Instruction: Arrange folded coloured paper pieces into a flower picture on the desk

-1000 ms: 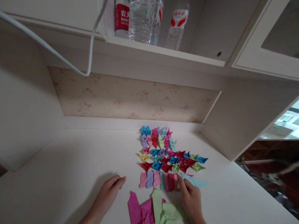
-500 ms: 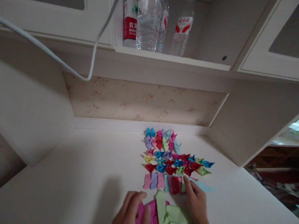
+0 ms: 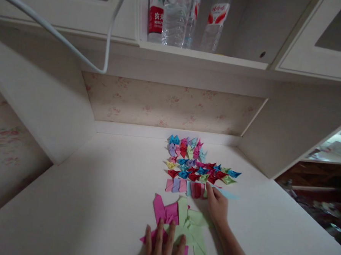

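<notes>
My left hand (image 3: 164, 247) lies flat with fingers spread on a loose heap of magenta paper (image 3: 164, 214) and light green paper (image 3: 192, 229) near the desk's front edge. My right hand (image 3: 217, 206) rests on the desk with its fingertips touching the right end of a row of folded strips (image 3: 186, 187) in pink, lilac, blue and red; whether it grips one is hidden. Behind that row lie several small folded paper pieces (image 3: 198, 171) in many colours, and a tighter cluster (image 3: 186, 148) farther back.
The white desk (image 3: 98, 192) sits in an alcove with side panels left and right and a floral back panel (image 3: 171, 104). Above, a shelf holds water bottles (image 3: 176, 17). A white cable (image 3: 77, 54) hangs at upper left.
My left hand moved right from the bare desk onto the magenta and green papers and flattened on them. The right hand stayed at the strip row. The view shifted left.
</notes>
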Demonstrator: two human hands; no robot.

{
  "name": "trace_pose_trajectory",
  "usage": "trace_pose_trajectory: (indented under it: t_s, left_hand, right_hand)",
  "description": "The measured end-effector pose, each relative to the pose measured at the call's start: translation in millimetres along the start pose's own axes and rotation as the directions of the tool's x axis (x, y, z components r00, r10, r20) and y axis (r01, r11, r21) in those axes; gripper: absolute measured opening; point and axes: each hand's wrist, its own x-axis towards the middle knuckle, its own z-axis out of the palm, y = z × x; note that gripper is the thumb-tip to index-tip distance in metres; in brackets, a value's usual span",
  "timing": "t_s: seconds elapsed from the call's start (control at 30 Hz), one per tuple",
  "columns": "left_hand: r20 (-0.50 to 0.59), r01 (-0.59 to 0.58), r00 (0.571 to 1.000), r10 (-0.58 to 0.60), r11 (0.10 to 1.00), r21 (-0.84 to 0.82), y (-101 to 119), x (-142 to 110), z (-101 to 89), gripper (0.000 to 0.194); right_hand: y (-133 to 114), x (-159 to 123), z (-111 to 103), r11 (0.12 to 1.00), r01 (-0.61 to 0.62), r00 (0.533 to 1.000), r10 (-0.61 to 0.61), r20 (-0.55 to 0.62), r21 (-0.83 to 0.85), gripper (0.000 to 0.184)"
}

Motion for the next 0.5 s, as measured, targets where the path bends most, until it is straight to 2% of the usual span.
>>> trace_pose_trajectory:
  t_s: [0.1, 0.17, 0.27, 0.37, 0.43, 0.5]
  left_hand:
    - [0.121, -0.021, 0.992, 0.025, 0.999, -0.04, -4.1, 1.6, -22.8, 0.059]
    - [0.161, -0.082, 0.983, 0.09, 0.995, -0.051, -11.5, 0.9, -36.5, 0.065]
    - [0.129, -0.192, 0.973, 0.191, 0.981, -0.003, -32.0, -7.9, -49.2, 0.05]
    - [0.115, -0.251, 0.963, 0.245, 0.967, 0.048, -60.5, -23.4, -54.8, 0.035]
    - [0.162, -0.233, 0.961, 0.223, 0.971, 0.048, -80.6, -32.2, -58.6, 0.034]
    - [0.275, -0.149, 0.951, 0.137, 0.989, 0.022, -99.4, -35.6, -64.1, 0.037]
  right_hand:
    - [-4.5, -2.0, -2.4, 1.0, 0.007, 1.0, -0.007, -0.006, -0.015, 0.054]
    - [-5.3, -3.2, -4.1, 1.0, 0.017, 1.0, -0.017, 0.004, -0.024, 0.054]
    - [-4.0, -4.2, -6.1, 0.998, 0.026, 0.999, -0.025, 0.024, -0.049, 0.054]
    - [-2.1, -4.5, -6.6, 0.998, 0.033, 0.998, -0.031, 0.046, -0.056, 0.053]
    - [-1.2, -5.0, -6.2, 0.998, 0.047, 0.996, -0.043, 0.081, -0.047, 0.051]
    - [-0.8, -5.8, -5.6, 0.997, 0.067, 0.992, -0.061, 0.113, -0.047, 0.05]
